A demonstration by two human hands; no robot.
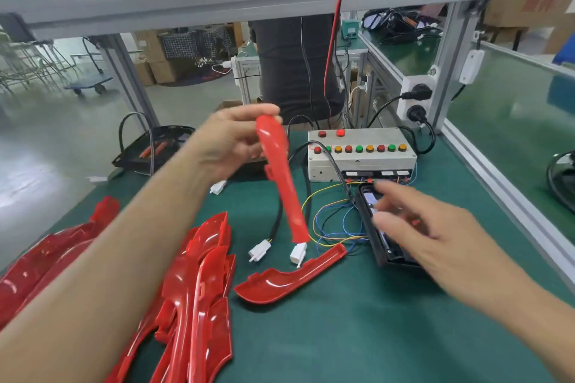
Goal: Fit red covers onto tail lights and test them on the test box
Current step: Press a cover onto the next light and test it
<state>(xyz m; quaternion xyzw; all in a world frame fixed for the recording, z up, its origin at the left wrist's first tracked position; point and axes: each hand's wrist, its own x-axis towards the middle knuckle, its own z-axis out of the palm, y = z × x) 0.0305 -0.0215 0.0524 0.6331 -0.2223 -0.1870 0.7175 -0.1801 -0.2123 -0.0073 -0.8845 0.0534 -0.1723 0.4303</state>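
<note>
My left hand (230,140) grips the top end of a long red cover (281,177), which hangs above the green mat. My right hand (426,224), blurred with spread fingers, hovers over a black tail light housing (370,227) lying beside the test box; I cannot tell whether it touches it. The white test box (362,151) with coloured buttons stands at the back of the mat. A second red cover (289,278) lies hollow side up in the middle. Two white connectors (280,252) on black cables rest just beyond it.
Piles of red covers (199,298) fill the left of the green mat (342,336). Thin coloured wires (333,227) loop from the box. A black basket (155,149) sits at the back left. An aluminium frame rail (497,177) borders the right. A person stands behind the bench.
</note>
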